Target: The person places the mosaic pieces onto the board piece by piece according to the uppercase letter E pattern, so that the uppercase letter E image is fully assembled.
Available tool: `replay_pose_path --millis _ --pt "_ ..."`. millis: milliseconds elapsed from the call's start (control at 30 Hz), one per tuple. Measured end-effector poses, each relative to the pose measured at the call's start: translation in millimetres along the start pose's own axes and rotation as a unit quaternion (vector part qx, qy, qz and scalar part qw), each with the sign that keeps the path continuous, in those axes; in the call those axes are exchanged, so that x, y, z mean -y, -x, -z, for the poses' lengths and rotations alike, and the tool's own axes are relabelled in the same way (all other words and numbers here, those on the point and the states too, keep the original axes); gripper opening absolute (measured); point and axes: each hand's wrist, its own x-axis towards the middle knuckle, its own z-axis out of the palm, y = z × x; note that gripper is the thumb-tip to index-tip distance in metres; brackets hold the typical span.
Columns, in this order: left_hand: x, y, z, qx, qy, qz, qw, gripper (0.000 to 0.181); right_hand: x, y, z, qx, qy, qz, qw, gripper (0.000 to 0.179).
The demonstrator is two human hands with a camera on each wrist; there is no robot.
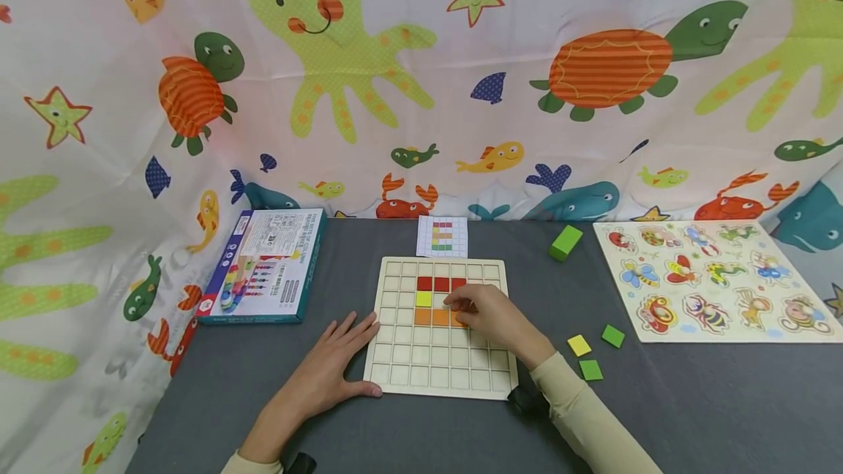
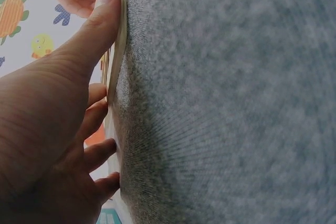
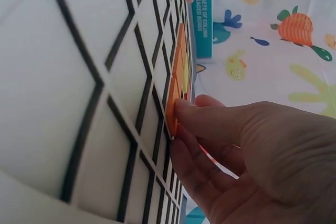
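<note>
A pale gridded board [image 1: 441, 371] lies on the table. It carries a row of red tiles [image 1: 440, 284], a yellow tile [image 1: 424, 300] under the row's left end, and a row of orange tiles [image 1: 431, 317] below. My right hand [image 1: 494, 320] reaches over the board's right half. In the right wrist view its thumb and fingers pinch the end orange tile [image 3: 171, 106], partly covering it. My left hand [image 1: 329, 364] steadies the board's left side, fingers spread along the edge and thumb at the near corner.
Right of the board lie a loose yellow tile [image 1: 579, 345] and green tiles [image 1: 612, 336]. A green block [image 1: 565, 243] stands farther back. A pattern card [image 1: 442, 237] sits behind the board, a box [image 1: 263, 265] at left, an insect picture board [image 1: 721, 280] at right.
</note>
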Motion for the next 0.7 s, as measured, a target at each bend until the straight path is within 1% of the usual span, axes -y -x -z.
replay_pose_path --millis 200,333,433,533,700 --pt "-0.3 -0.6 0.8 0.001 0.001 -0.002 1.0 0.103 1 3.4 2 -0.001 0.014 -0.004 0.9999 0.021" --pt "0.7 0.4 1.5 0.002 -0.001 -0.002 1.0 0.103 1 12.4 14 -0.002 0.026 -0.004 0.9997 0.023" --pt "1.6 1.0 1.2 0.002 -0.002 -0.002 1.0 0.102 -3 23.5 29 -0.007 0.037 -0.001 0.9993 0.025" --pt "1.4 0.7 0.5 0.001 -0.002 -0.004 1.0 0.102 -14 38.0 46 -0.016 0.05 0.002 0.9986 0.027" --pt "1.1 0.1 -0.2 0.002 -0.003 -0.003 1.0 0.102 -36 67.5 70 -0.032 0.077 -0.016 0.9964 0.029"
